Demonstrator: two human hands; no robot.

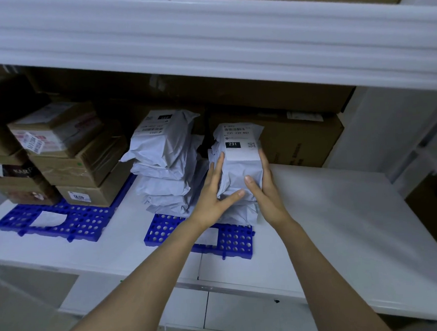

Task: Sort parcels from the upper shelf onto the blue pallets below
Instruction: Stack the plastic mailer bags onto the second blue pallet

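A grey poly-bag parcel (239, 148) with a white label reading 231 tops a stack of similar bags on the middle blue pallet (232, 243). My left hand (211, 196) lies against its left side with straight fingers and the thumb across the front. My right hand (265, 188) clasps its right side, thumb on the front, fingers behind. A second stack of grey bags (163, 153) stands just to the left on the same pallet.
A left blue pallet (62, 221) carries stacked cardboard boxes (71, 159) and a paper slip. A large brown carton (303, 139) stands behind the parcel on the right. The white upper shelf beam (205, 43) hangs overhead. White shelf surface (343, 209) extends right.
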